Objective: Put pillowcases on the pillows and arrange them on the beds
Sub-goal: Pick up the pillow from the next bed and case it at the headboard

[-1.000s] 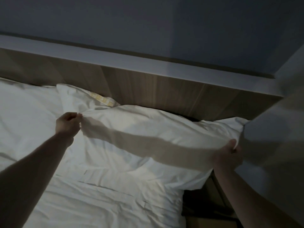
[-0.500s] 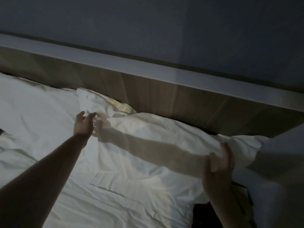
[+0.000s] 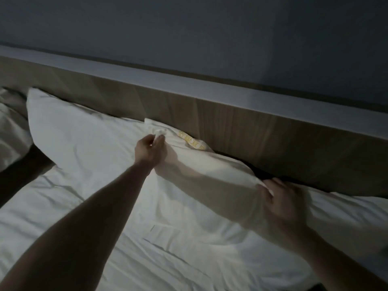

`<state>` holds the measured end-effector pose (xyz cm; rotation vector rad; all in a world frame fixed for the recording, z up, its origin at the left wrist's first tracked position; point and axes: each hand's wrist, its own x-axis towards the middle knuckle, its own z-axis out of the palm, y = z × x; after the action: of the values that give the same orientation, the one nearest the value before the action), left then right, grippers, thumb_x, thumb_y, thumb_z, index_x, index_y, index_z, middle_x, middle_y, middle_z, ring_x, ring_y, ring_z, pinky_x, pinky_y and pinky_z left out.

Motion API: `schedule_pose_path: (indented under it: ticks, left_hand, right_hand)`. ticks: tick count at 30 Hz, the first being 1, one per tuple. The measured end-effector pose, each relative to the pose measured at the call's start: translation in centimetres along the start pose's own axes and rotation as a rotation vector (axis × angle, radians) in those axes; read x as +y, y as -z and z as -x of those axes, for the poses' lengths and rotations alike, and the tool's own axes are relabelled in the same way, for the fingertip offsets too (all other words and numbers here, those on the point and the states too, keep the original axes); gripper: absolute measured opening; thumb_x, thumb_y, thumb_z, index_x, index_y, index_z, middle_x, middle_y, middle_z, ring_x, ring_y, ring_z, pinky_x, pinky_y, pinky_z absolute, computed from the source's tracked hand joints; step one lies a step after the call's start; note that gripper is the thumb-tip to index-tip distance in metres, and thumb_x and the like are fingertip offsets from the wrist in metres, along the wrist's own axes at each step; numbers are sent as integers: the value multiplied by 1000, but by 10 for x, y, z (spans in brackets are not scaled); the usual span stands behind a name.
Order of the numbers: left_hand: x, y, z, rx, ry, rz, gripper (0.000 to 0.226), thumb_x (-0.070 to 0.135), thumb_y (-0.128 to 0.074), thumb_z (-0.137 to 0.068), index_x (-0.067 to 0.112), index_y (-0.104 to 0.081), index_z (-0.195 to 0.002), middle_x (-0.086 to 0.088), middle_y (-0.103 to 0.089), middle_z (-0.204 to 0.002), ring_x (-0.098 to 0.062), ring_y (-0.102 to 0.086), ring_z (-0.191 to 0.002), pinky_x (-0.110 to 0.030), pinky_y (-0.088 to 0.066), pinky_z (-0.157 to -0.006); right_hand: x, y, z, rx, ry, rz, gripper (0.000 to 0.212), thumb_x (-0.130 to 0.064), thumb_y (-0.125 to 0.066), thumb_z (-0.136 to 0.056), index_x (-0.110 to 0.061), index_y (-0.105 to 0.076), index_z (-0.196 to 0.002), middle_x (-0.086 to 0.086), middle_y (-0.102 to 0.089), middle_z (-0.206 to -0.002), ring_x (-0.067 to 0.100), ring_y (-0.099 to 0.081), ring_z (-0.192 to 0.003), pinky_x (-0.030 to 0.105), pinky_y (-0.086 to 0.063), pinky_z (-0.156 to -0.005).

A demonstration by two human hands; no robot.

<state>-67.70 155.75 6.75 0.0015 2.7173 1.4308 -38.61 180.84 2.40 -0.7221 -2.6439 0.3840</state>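
A white pillow in its pillowcase (image 3: 212, 185) lies on the bed against the wooden headboard (image 3: 241, 127). A yellow printed label (image 3: 191, 142) shows at its upper left corner. My left hand (image 3: 150, 150) reaches to that corner, and its curled fingers pinch the bunched pillowcase fabric there. My right hand (image 3: 282, 203) rests on the pillow's far edge near the headboard, fingers spread flat. A second white pillow (image 3: 79, 133) lies just to the left, touching the first.
The white bed sheet (image 3: 147, 259) is creased, with a folded flap in the middle. A dark gap (image 3: 23, 171) separates this bed from more bedding at the far left. A pale ledge (image 3: 210, 89) tops the headboard under a dark wall.
Both hands let go of the pillow's ends half a second ago. Since then my left hand has closed on the left corner fabric, and my right hand has moved onto the far edge.
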Motion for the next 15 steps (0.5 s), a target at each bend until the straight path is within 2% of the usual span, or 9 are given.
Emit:
schedule_pose_path:
  ticks: [2, 5, 6, 8, 10, 12, 14, 15]
  left_hand:
    - [-3, 3, -9, 19, 14, -23, 42, 44, -61, -95, 5, -69, -80, -13, -71, -79, -32, -67, -84, -31, -46, -65]
    - [-7, 3, -11, -52, 102, -224, 46, 52, -54, -98, 12, -75, -98, -14, -76, -105, -37, -68, -106, -35, -51, -85]
    - [-5, 1, -7, -13, 101, -249, 48, 54, -50, -99, 12, -74, -107, -16, -75, -113, -39, -66, -112, -38, -50, -91]
    - [-6, -6, 16, 93, 87, -139, 54, 55, -46, -100, 11, -66, -123, -19, -69, -127, -40, -61, -122, -41, -46, -100]
    - [-22, -17, 50, 142, 137, -27, 68, 60, -47, -98, 10, -53, -143, -20, -54, -148, -39, -49, -138, -43, -37, -114]
    - [-45, -26, 85, 31, 350, 70, 96, 77, -45, -88, 13, -33, -159, -18, -31, -165, -38, -31, -152, -49, -24, -124]
    - [-64, -36, 103, -86, 539, 247, 124, 92, -44, -69, 18, -16, -165, -13, -16, -172, -34, -22, -156, -53, -21, -126]
    - [-68, -41, 106, -117, 581, 310, 131, 95, -45, -63, 20, -11, -165, -11, -12, -173, -33, -20, -157, -55, -20, -126]
  right_hand:
    - [6, 0, -1, 64, 37, -92, 27, -33, -56, -97, -18, -72, -80, 4, -68, -77, 34, -64, -72, 40, -45, -66]
    - [5, -11, 0, -7, -58, -104, 34, -38, -47, -99, -18, -75, -98, 3, -71, -93, 33, -65, -87, 44, -49, -78]
    - [4, -14, -1, -30, -66, -75, 38, -41, -45, -98, -18, -74, -104, 6, -71, -98, 35, -65, -91, 44, -49, -80]
    - [3, -9, -3, -71, -37, -6, 44, -45, -45, -96, -16, -70, -117, 11, -71, -109, 39, -66, -97, 45, -47, -84]
    - [13, 6, 1, -104, -26, 58, 50, -48, -49, -95, -16, -62, -132, 11, -69, -122, 38, -64, -107, 46, -45, -92]
    - [33, 20, 16, -115, -4, 145, 59, -53, -47, -94, -16, -57, -139, 12, -67, -130, 36, -61, -115, 47, -44, -99]
    - [55, 31, 32, -141, -4, 228, 65, -58, -44, -93, -15, -57, -140, 11, -65, -136, 35, -58, -121, 50, -39, -108]
    - [66, 35, 38, -164, -13, 264, 67, -59, -43, -92, -15, -57, -141, 11, -64, -138, 36, -58, -123, 51, -35, -112]
